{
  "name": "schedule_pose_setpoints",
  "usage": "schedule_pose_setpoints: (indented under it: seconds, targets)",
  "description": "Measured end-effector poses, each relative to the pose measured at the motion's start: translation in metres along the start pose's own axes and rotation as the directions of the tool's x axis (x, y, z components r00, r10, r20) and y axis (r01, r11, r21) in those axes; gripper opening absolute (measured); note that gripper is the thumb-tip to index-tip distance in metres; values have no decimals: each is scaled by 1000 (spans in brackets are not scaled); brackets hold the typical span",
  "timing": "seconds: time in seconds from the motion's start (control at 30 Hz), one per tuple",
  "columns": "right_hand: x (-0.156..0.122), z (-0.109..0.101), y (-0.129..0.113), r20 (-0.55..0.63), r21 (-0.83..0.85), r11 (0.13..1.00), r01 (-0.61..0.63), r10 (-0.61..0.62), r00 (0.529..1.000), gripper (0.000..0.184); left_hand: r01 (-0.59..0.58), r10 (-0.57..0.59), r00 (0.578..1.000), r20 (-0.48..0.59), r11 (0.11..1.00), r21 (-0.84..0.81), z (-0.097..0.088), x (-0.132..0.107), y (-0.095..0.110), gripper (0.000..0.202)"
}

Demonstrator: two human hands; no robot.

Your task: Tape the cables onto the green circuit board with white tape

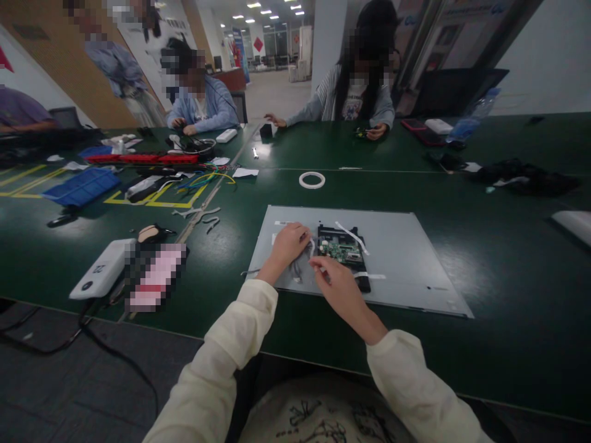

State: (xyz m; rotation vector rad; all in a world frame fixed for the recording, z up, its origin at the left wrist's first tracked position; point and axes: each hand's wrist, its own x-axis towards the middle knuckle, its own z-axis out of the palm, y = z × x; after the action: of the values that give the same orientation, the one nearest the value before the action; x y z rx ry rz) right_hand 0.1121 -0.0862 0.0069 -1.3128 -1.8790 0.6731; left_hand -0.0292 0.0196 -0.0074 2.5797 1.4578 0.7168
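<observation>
A grey metal panel (397, 258) lies flat on the dark green table (508, 307) in front of me. A green circuit board (344, 249) in a black frame sits on its left half, with white tape strips (351, 237) across it. My left hand (287, 246) rests on the panel just left of the board, fingers curled over thin wires. My right hand (339, 286) hovers at the board's near left corner, fingers pinched together; what they hold is too small to make out.
A white tape roll (312, 179) lies beyond the panel. At the left are a white power bank (102, 269), a blue tray (82, 186), coloured cables (203, 180) and a red power strip (141, 159). Two people sit across the table; a black laptop (455, 89) stands far right.
</observation>
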Motion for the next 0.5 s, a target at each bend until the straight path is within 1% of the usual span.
schedule_pose_setpoints:
  seconds: [0.1, 0.2, 0.27, 0.33, 0.4, 0.43, 0.5]
  targets:
    - [-1, 0, -1, -1, -184, 977, 105, -107, 994, 25, 3, -3, 1000, 1, 1000, 0, 1, 0, -1, 15]
    - [-2, 2, -4, 0, -289, 944, 161, -168, 986, 26, 17, -18, 1000, -26, 999, -48, 1, 1, -1, 17]
    - [-2, 2, -5, -12, -309, 935, 175, -188, 982, 27, 27, -33, 998, -47, 991, -131, 1, 1, -2, 17]
    - [0, 1, -4, -51, -269, 951, 153, -173, 984, 28, 38, -53, 997, -47, 962, -271, 1, 2, -3, 15]
    - [5, -1, 0, -124, -168, 982, 86, -108, 986, 30, 64, -93, 995, -39, 882, -467, 2, 2, -4, 13]
    - [9, -3, 2, -160, -96, 995, 40, -55, 986, 33, 79, -121, 992, -34, 814, -576, 2, 2, -3, 13]
    - [17, -7, 6, -203, 71, 996, -53, 67, 977, 39, 106, -177, 984, -11, 635, -765, 1, 2, 0, 16]
